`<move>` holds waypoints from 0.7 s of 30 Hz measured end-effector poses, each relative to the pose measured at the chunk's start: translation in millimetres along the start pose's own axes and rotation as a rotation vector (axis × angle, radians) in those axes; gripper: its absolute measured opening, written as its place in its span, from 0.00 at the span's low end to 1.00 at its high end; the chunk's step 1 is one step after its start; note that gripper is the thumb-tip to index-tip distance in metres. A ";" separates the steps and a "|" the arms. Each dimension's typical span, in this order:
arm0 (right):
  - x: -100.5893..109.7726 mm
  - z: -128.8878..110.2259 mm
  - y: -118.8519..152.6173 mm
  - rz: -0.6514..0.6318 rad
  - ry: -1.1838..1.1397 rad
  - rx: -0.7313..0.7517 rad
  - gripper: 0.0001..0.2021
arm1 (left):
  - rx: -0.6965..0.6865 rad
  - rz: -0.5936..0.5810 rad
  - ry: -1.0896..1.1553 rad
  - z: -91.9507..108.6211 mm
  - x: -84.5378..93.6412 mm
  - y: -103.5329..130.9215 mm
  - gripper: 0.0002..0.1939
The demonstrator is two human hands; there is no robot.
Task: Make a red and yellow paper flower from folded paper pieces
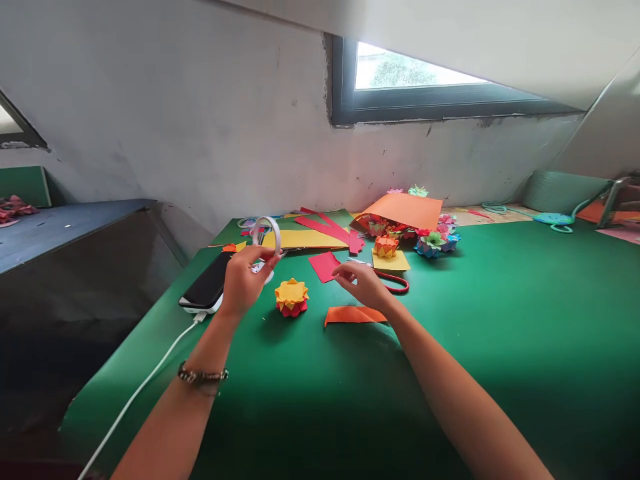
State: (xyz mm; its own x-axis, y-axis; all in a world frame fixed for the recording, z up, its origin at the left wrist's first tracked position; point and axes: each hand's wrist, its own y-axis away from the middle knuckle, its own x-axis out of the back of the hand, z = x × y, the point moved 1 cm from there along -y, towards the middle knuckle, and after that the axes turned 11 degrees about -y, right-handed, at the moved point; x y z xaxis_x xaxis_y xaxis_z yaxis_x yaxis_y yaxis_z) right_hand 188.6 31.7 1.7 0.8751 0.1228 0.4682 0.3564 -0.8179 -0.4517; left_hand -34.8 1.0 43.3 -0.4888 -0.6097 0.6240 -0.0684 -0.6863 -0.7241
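Note:
My left hand [249, 277] pinches a roll of tape [276, 233], a pale ring held upright above the table. My right hand [364, 283] is closed, thumb and fingertips together, beside a red paper square [325, 267]; anything between the fingertips is too small to make out. Behind that hand lie scissors with red handles [400, 285], partly covered by it. Between my hands stands a folded paper piece [291, 297], yellow on top and red below. An orange paper strip [353, 315] lies beneath my right wrist.
A phone [207, 283] with a white cable [150, 377] lies at left. Yellow paper [310, 239] and red strips [327, 229] are at the back. An orange folded piece [385, 247] sits on a yellow square [397, 261], near paper flowers [437, 241] and an orange sheet [405, 209].

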 end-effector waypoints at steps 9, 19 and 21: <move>-7.4 -62.2 26.4 0.260 -0.494 0.237 0.15 | -0.102 -0.060 0.433 67.9 29.1 37.7 0.07; -14.4 -119.3 49.5 0.227 -0.245 0.370 0.17 | -0.256 0.024 0.364 75.9 35.7 48.6 0.06; -15.3 -123.5 51.1 0.269 -0.190 0.389 0.16 | -0.297 0.050 0.336 75.3 36.7 49.6 0.05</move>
State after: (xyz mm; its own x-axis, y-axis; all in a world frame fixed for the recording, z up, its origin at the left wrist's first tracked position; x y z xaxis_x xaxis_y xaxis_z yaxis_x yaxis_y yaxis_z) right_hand 153.0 -81.4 65.2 0.9838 0.0668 0.1662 0.1744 -0.5689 -0.8037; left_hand 9.3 -85.3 52.4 -0.7497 -0.4431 0.4916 -0.2601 -0.4857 -0.8345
